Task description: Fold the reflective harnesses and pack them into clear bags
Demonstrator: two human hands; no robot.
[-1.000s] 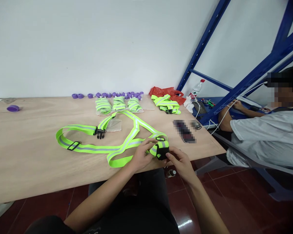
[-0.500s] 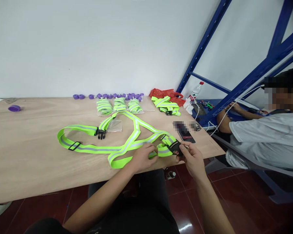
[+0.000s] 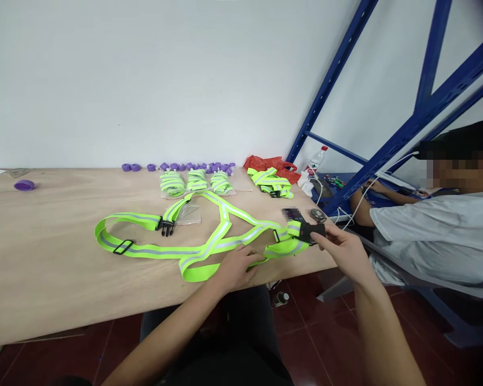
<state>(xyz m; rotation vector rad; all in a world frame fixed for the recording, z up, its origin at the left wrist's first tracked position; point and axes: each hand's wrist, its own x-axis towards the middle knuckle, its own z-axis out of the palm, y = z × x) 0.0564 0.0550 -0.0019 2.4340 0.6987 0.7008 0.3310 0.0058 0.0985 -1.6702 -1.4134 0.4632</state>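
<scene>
A neon-yellow reflective strap harness point(image 3: 221, 236) with silver stripes lies spread over the wooden table. My right hand point(image 3: 342, 249) is closed on its black buckle point(image 3: 312, 234) at the right end, holding it near the table's right side. At the front edge, my left hand point(image 3: 238, 266) has its fingers curled around the lower strap; part of the strap is hidden beneath them. On the left side of the harness are an unfastened black clip point(image 3: 168, 227) and a black slider point(image 3: 123, 247). A clear plastic bag point(image 3: 190, 214) lies by the upper strap.
Bagged folded harnesses point(image 3: 198, 180) sit before a row of purple rings point(image 3: 177, 166). Another harness point(image 3: 270, 182) lies by a red bag point(image 3: 265, 162). A phone point(image 3: 292, 215) and a round object point(image 3: 317, 215) lie at right. A seated person point(image 3: 438, 225) works beyond a blue frame point(image 3: 338, 59).
My right hand has moved right with the buckle, stretching the strap out and partly covering the phone. My left hand stays near its place on the lower strap.
</scene>
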